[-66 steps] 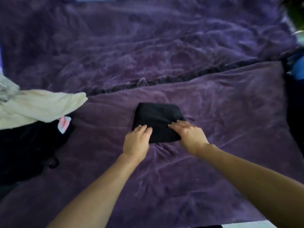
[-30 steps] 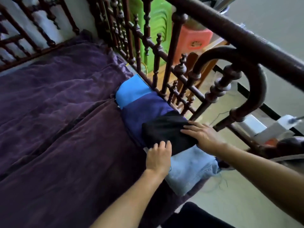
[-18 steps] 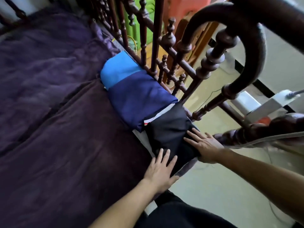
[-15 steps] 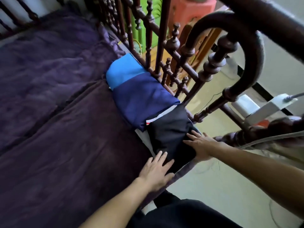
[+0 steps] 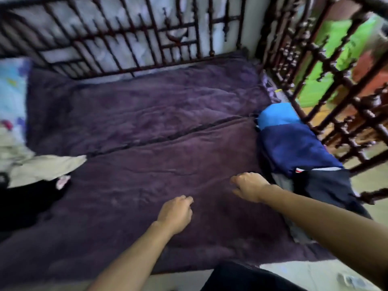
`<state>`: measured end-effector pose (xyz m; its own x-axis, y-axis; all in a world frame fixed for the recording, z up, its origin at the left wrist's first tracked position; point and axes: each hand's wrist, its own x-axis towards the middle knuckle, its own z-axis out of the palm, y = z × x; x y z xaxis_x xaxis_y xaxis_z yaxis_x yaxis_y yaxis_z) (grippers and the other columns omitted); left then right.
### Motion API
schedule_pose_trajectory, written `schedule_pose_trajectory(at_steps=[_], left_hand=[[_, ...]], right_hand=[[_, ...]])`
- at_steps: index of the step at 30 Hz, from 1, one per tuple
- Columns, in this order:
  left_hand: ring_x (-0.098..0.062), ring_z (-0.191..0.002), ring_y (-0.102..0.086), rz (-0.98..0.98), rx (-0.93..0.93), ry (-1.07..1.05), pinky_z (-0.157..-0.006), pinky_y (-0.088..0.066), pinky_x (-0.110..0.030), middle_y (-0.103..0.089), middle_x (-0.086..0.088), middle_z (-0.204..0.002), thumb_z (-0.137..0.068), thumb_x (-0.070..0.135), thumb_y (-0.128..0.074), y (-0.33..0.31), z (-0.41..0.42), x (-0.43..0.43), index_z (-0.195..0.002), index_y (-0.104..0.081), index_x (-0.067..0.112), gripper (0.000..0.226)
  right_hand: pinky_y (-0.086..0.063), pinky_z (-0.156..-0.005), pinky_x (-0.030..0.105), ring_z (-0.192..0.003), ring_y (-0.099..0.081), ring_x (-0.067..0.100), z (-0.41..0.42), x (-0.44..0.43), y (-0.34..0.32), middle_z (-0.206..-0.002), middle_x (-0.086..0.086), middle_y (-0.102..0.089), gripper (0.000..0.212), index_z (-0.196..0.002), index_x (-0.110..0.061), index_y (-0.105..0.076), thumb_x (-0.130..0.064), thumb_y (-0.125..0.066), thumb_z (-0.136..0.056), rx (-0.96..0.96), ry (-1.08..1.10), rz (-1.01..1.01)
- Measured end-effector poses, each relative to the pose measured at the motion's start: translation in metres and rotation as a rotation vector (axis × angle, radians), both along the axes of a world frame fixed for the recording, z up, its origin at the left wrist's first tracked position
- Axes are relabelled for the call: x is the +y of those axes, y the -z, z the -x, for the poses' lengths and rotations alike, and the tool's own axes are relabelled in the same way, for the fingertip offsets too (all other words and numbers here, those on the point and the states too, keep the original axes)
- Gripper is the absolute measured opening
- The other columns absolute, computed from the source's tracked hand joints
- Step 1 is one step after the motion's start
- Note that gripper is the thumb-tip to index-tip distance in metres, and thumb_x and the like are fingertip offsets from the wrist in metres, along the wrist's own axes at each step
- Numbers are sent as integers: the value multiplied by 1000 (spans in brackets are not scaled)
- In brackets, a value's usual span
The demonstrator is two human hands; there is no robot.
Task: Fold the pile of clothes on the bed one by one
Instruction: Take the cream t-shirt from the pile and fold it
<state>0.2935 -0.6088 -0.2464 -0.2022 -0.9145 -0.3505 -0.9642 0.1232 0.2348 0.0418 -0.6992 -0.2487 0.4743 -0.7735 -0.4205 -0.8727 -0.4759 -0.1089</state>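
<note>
clothes pile [image 5: 39, 171] sits at the left edge of the frame, cream garment [image 5: 46, 168] draped over a black garment [image 5: 25, 204]. left hand [image 5: 175, 213] and right hand [image 5: 248, 186] hang low over the purple blanket [image 5: 147, 164], lower centre, both empty, fingers loosely curled. along the right edge by the bed frame [image 5: 273, 38], a folded row: light blue piece [image 5: 277, 114], navy piece [image 5: 291, 148], black piece [image 5: 321, 183].
</note>
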Motion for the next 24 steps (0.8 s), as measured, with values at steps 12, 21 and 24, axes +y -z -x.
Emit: schedule_pose_trajectory(at_steps=[12,21,24], left_hand=[[-25,-110,-58,-36,-123,-569,-88,-46,-35,-63,-4,-118,-92,22,-44,-49,-336,206,-114,-60,19,28],[-24,-111,-56,-2,-111,-832,-88,-39,-30,-62,-7,-120,-96,20,-41,-56,-474,284,-113,-59,15,25],[-22,-107,-57,-4,-80,-891,-85,-40,-29,-63,-6,-116,-96,20,-42,-54,-528,287,-110,-60,17,24]], right_hand=[[-46,-84,34,-110,-59,30,-373,76,-25,-121,6,-63,31,-120,-26,-58,-40,-50,-93,-110,-400,-57],[-49,-88,35,-112,-58,26,-570,87,-26,-122,1,-64,32,-118,-28,-60,-39,-49,-91,-132,-576,-89],[-48,-90,36,-115,-56,26,-633,88,-13,-123,2,-63,32,-121,-27,-60,-36,-47,-93,-147,-593,-114]])
